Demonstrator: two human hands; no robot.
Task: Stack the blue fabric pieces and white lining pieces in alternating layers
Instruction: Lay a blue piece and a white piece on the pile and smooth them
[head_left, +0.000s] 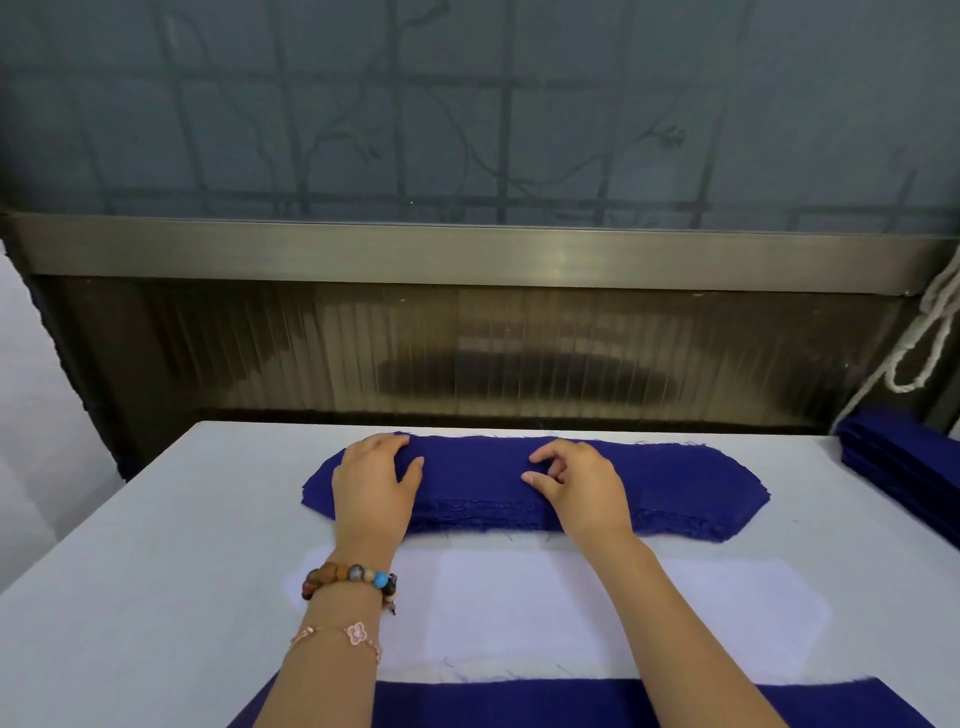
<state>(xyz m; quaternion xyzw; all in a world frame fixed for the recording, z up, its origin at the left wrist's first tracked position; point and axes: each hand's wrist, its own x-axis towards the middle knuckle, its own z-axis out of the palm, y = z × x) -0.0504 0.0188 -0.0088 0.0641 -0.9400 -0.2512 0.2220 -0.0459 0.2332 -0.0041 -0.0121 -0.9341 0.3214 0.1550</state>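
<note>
Blue fabric pieces (519, 486): thick stack of long, round-ended cuts, lying crosswise near the far edge of the white table (156, 545), frayed near edge turned toward the wearer.

Head view, far to near. Left hand (376, 480) flat on the left part of the stack, palm down, fingers spread and extended, thumb pointing right; nothing gripped. Right hand (579, 480) on the middle of the stack, fingers curled, thumb and forefinger tips close together on the top layer (whether cloth is pinched between them cannot be told). Beaded bracelet (350, 577) and thin chain bracelet (345, 635) on the left wrist.

White lining pieces (545, 613) just beside the near edge of the blue stack, flat on the table, similar long outline, partly under both forearms. Further blue piece (571, 704) at the near edge of the table, overlapped by the lining's frayed near edge.

Second pile of blue fabric (904, 467) at the right edge of the table. White cord (930, 338) hanging above it at the far right corner. Ribbed panel (467, 353) and metal rail (467, 254) behind the far edge.
</note>
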